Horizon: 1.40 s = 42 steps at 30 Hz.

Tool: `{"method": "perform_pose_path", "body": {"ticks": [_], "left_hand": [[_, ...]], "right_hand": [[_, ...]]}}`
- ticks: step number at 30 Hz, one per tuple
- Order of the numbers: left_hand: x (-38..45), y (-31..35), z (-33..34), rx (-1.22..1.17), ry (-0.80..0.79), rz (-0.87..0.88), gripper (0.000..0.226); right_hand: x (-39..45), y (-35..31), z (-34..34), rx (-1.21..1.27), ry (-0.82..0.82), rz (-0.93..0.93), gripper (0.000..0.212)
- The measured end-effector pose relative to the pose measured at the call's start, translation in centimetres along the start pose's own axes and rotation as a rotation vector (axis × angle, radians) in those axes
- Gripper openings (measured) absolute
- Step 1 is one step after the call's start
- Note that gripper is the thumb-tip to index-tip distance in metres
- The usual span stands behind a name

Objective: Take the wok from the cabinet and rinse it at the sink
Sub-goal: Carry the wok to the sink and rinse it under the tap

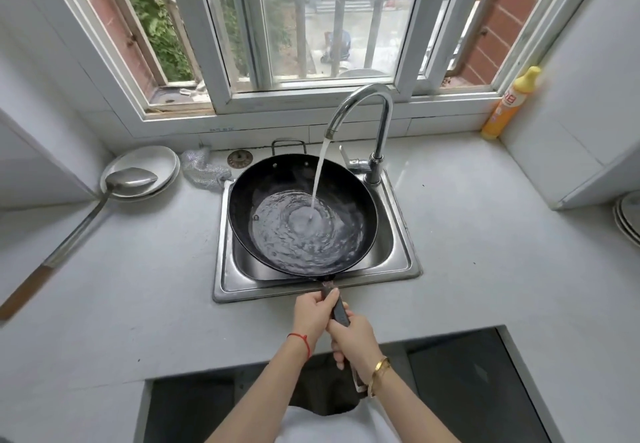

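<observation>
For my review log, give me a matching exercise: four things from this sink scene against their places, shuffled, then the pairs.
Things:
1. wok
2. yellow bottle
3. ladle
4. mesh scrubber

Places:
A. bowl end resting in the white plates, far left
B. far right, against the wall by the window
C. over the sink, under running water
D. counter at the sink's far left corner

Pairs: 1-C, 2-B, 3-A, 4-D

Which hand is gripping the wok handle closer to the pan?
The left hand, with the red string at its wrist, grips the wok handle nearer the pan; the right hand holds farther back.
</observation>
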<state>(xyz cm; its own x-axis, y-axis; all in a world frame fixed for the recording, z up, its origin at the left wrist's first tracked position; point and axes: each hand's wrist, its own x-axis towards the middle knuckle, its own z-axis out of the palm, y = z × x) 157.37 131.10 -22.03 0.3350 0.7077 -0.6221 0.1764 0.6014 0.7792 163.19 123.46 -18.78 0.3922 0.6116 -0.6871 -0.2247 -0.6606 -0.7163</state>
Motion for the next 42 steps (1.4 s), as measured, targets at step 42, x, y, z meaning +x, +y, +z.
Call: {"method": "perform_pose_path", "body": {"ticks": [42], "left_hand": [[-1.0, 2.3, -3.4, 0.43, 0.305, 0.19, 0.043]], "right_hand": [[1.5, -0.4, 3.0, 0.231, -0.32, 0.145, 0.036]]}}
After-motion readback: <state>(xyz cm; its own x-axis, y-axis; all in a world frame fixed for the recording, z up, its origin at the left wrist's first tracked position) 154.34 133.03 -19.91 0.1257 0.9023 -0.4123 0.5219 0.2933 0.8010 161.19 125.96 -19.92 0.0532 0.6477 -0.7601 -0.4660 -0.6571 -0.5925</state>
